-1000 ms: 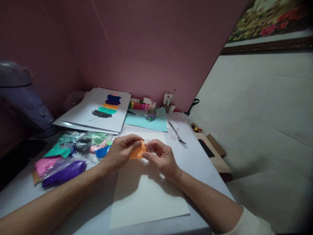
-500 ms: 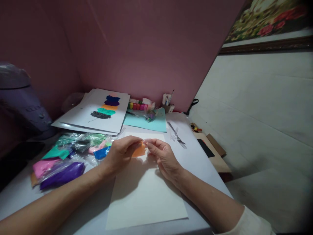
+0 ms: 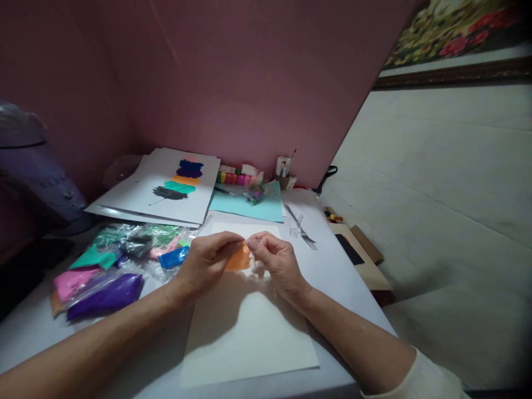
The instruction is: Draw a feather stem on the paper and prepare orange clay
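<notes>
Between my two hands is a small clear packet of orange clay, held above a blank white sheet of paper. My left hand is closed on the packet's left side and upper edge. The thumb and fingers of my right hand pinch its upper right corner, close to the left fingertips. My fingers hide part of the packet's top edge. Just left of my left hand lies a blue clay packet.
More clay packets, among them a purple one, are heaped at left. Behind stand painted sheets, a turquoise sheet, paint pots and a brush holder. Forks lie at right; a purple bottle stands far left.
My right fingers have curled in more tightly at the packet's upper corner. The orange packet sits slightly lower; the view has shifted a little.
</notes>
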The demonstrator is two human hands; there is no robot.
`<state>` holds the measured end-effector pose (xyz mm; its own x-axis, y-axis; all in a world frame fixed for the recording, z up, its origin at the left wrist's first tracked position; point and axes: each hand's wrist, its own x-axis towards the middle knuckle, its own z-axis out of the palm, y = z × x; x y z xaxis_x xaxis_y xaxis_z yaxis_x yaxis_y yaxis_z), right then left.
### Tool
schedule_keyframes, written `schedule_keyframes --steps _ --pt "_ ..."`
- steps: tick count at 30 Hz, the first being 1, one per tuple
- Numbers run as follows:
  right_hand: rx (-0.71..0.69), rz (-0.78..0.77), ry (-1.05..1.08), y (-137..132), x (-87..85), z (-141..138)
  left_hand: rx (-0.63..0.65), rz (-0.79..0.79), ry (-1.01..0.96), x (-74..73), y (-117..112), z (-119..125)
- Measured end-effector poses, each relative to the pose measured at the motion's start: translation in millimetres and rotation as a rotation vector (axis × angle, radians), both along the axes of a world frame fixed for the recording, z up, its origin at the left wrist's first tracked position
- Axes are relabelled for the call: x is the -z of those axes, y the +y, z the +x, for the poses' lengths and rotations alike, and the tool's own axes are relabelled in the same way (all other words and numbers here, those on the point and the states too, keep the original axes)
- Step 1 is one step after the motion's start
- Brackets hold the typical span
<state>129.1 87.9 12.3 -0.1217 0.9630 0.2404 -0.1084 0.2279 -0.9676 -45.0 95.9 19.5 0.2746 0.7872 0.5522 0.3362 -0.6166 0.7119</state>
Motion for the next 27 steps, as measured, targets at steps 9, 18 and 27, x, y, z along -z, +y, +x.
schedule_keyframes --steps 9,18,27 --pt "-0.024 -0.186 0.155 1.7 -2.3 -1.4 0.004 -0.091 -0.042 0.9 5.5 -3.1" --pt "-0.061 -0.093 0.058 -3.4 -1.8 -2.4 -0.029 -0.104 -0.026 -0.7 -0.2 -1.9" --pt "0.000 -0.241 0.152 -0.2 -2.0 -2.0 -0.053 -0.070 0.005 2.7 3.6 -4.0"
